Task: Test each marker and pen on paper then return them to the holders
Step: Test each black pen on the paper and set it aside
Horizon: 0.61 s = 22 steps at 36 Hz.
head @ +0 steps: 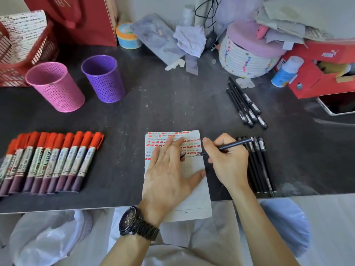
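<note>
Testing ongoing: right hand (226, 162) gripping pen (228, 145), tip at paper (194, 189); left hand (169, 173) lying flat, pressing sheet. Holders (55, 87) w/o contents; returns pending.

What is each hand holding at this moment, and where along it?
The right hand grips a black pen near its tip end. The left hand lies flat on the paper; a cap may sit between its fingers, unclear.

Left hand (169, 169) lies flat, fingers spread; right hand (226, 160) pinches.
</note>
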Tool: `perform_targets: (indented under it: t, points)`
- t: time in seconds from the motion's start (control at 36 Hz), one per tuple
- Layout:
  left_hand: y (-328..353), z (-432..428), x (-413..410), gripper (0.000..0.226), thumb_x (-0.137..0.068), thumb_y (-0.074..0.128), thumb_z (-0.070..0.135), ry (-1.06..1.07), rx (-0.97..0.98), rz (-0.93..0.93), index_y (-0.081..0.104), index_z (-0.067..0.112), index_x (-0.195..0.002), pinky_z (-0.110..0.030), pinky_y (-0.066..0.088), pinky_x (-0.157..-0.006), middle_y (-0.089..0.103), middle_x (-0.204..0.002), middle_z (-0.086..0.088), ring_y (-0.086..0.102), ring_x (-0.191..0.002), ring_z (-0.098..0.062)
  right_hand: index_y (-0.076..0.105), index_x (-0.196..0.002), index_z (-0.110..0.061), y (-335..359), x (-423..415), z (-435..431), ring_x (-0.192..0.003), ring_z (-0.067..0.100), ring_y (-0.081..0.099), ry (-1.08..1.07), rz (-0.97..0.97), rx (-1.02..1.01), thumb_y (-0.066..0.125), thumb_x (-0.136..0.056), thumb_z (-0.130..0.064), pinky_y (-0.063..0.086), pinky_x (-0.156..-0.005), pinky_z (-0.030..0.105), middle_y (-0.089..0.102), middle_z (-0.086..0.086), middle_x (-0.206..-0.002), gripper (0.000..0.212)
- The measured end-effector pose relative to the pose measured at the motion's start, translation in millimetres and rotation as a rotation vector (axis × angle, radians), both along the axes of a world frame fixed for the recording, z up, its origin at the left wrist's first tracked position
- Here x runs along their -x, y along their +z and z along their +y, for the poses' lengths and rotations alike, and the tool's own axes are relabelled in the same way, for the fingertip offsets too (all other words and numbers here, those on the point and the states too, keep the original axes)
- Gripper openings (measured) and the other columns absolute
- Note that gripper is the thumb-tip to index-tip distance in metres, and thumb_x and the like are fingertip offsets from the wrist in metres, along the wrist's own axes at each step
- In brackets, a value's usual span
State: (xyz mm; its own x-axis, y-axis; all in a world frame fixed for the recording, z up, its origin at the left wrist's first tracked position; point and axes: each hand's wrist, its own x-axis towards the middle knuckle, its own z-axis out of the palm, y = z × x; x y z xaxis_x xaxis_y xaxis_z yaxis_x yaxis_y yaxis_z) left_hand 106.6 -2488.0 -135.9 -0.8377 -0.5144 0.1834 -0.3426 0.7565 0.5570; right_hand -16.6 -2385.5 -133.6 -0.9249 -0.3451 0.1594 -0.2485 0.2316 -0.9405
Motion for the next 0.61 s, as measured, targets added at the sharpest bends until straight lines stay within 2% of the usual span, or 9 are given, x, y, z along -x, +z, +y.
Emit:
perform_targets:
  t: [0.22, 0.61]
  points:
    - [-0.4, 0.4, -0.8, 0.08, -0.081, 0.062, 0.07, 0.0, 0.01, 0.007, 0.04, 0.02, -0.139, -0.025, -0.001, -0.124, 0.049, -0.147, 0.013, 0.013, -0.153, -0.004, 0.049, -0.061, -0.016, -2.1, -0.1, -0.5, -0.043, 0.0, 0.057, -0.018, 0.014, -0.037, 0.073, -0.087, -0.024, 0.038, -0.051, 0.007, 0.061, -0.005, -0.047, 0.036]
    - [-0.4, 1.1, -0.8, 0.079, -0.08, 0.061, 0.071, 0.008, -0.007, 0.037, 0.041, 0.021, -0.138, -0.027, 0.003, -0.124, 0.052, -0.144, 0.013, 0.016, -0.152, -0.004, 0.05, -0.058, -0.015, 1.0, -1.5, -0.8, -0.045, 0.0, 0.059, -0.004, 0.018, -0.06, 0.073, -0.089, -0.023, 0.04, -0.052, 0.009, 0.063, -0.003, -0.048, 0.039]
